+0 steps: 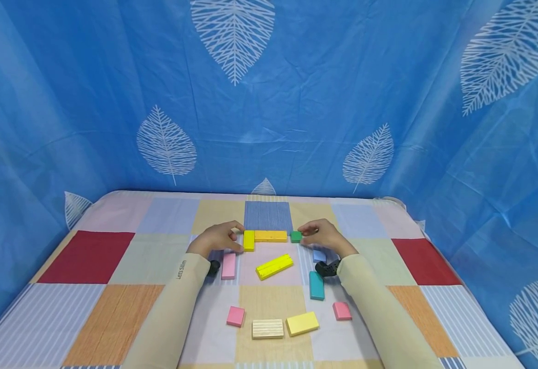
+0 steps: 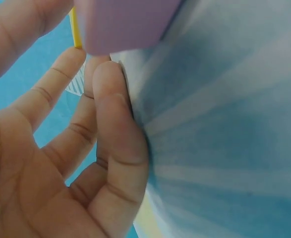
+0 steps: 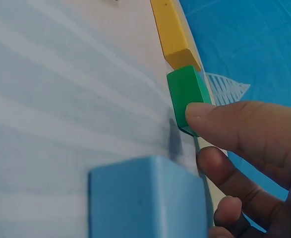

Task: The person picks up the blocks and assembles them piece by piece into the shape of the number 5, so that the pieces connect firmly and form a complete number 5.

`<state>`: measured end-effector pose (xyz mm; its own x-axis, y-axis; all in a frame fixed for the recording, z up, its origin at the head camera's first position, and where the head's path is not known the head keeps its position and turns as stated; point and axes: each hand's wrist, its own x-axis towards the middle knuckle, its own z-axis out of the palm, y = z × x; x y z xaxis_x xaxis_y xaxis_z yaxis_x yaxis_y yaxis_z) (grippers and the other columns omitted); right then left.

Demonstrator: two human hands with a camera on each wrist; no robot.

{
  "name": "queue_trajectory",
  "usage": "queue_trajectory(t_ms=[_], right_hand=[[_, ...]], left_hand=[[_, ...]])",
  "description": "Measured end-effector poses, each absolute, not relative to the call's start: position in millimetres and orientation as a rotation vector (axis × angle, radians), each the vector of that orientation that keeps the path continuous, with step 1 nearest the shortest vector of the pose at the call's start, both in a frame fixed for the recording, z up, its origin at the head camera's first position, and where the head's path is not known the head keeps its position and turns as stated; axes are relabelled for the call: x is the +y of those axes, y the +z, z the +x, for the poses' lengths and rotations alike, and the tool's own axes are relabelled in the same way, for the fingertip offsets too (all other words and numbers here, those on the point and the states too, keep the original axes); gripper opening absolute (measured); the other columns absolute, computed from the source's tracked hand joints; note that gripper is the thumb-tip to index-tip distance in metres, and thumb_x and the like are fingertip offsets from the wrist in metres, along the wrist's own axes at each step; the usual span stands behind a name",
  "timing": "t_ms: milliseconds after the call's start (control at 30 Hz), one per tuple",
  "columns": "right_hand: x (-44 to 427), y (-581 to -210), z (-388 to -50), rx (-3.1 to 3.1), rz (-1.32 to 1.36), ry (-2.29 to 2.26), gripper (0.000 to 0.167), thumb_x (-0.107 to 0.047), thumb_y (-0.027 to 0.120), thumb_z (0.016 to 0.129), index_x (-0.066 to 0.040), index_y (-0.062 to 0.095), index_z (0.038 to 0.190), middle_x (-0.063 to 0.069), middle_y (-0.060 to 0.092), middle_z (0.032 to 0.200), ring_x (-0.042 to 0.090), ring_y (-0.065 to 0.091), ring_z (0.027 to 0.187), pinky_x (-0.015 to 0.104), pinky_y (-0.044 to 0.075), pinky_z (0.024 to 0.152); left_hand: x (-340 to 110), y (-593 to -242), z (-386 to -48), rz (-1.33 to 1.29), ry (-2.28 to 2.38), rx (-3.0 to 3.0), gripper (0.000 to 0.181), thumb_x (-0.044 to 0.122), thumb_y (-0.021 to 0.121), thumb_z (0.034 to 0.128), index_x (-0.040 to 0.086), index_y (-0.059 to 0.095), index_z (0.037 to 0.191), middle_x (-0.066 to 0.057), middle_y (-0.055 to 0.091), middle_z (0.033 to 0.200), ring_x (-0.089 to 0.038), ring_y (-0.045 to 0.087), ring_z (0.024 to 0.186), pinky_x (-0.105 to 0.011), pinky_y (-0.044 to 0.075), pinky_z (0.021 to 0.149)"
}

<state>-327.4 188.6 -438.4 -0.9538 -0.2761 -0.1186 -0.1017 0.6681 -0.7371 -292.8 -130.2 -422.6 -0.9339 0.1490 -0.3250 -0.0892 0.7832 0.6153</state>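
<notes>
A row of blocks lies toward the far side of the table. My left hand (image 1: pixel 217 239) is at the row's left end. Its thumb and index finger span the ends of an upright-lying yellow block (image 1: pixel 248 241), which abuts an orange-yellow block (image 1: pixel 271 236). In the left wrist view a pink block (image 2: pixel 120 25) partly hides that grip; the other fingers (image 2: pixel 118 119) bend loosely. At the other end my right hand (image 1: pixel 326 237) pinches a small green block (image 3: pixel 185 94), its thumb on the side. A slight gap separates green from orange-yellow.
Nearer me lie a bright yellow block (image 1: pixel 274 266), pink block (image 1: pixel 228 266), teal block (image 1: pixel 316 285), blue block (image 1: pixel 319 256), two small pink blocks (image 1: pixel 235 316) (image 1: pixel 342 310), a striped wooden block (image 1: pixel 267 329) and a pale yellow block (image 1: pixel 302 324). A blue curtain (image 1: pixel 269 113) stands behind the table.
</notes>
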Motion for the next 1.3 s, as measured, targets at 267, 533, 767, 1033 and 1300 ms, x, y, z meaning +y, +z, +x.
queue_trajectory(t_ms=[267,533,767,1033,1300], right_hand=[[181.9,-439.7,-330.3,2.664,-0.318,-1.163,0.034,0.000,0.082,0.091,0.004,0.077,0.124,0.017,0.076,0.117,0.028,0.067,0.104,0.042,0.057,0.096],[178.9,-440.4,-333.4,2.651,-0.329,-1.174,0.035,-0.001,0.084,0.091,0.003,0.077,0.124,0.017,0.077,0.117,0.028,0.068,0.104,0.043,0.057,0.097],[178.5,-440.4,-332.0,2.651,-0.321,-1.174,0.035,-0.001,0.085,0.090,0.003,0.077,0.124,0.016,0.077,0.115,0.026,0.065,0.101,0.043,0.056,0.097],[178.5,-440.2,-331.0,2.654,-0.310,-1.172,0.036,0.000,0.085,0.091,0.003,0.077,0.126,0.014,0.076,0.114,0.025,0.063,0.100,0.040,0.055,0.095],[178.2,-438.0,-329.9,2.628,-0.316,-1.184,0.041,0.000,0.083,0.092,0.004,0.073,0.132,0.016,0.074,0.114,0.028,0.063,0.102,0.040,0.055,0.097]], left_hand=[[-131.2,-423.9,-294.2,0.060,0.947,2.604,0.059,0.017,0.087,0.0919,0.014,0.062,0.146,-0.007,0.063,0.110,-0.026,0.057,0.102,-0.038,0.051,0.091],[-131.5,-424.0,-294.3,0.059,0.951,2.605,0.058,0.016,0.087,0.0924,0.014,0.062,0.145,-0.007,0.061,0.106,-0.025,0.056,0.100,-0.035,0.048,0.087],[-130.3,-423.2,-293.8,0.043,0.943,2.609,0.059,0.017,0.087,0.0918,0.015,0.063,0.146,-0.007,0.062,0.109,-0.026,0.057,0.103,-0.038,0.051,0.091],[-129.6,-423.9,-293.9,0.037,0.942,2.606,0.059,0.017,0.087,0.0924,0.016,0.062,0.146,-0.008,0.063,0.112,-0.027,0.057,0.105,-0.038,0.051,0.092],[-130.7,-423.4,-293.4,0.042,0.951,2.599,0.061,0.017,0.086,0.0930,0.016,0.061,0.148,-0.008,0.062,0.111,-0.026,0.056,0.104,-0.037,0.050,0.091]])
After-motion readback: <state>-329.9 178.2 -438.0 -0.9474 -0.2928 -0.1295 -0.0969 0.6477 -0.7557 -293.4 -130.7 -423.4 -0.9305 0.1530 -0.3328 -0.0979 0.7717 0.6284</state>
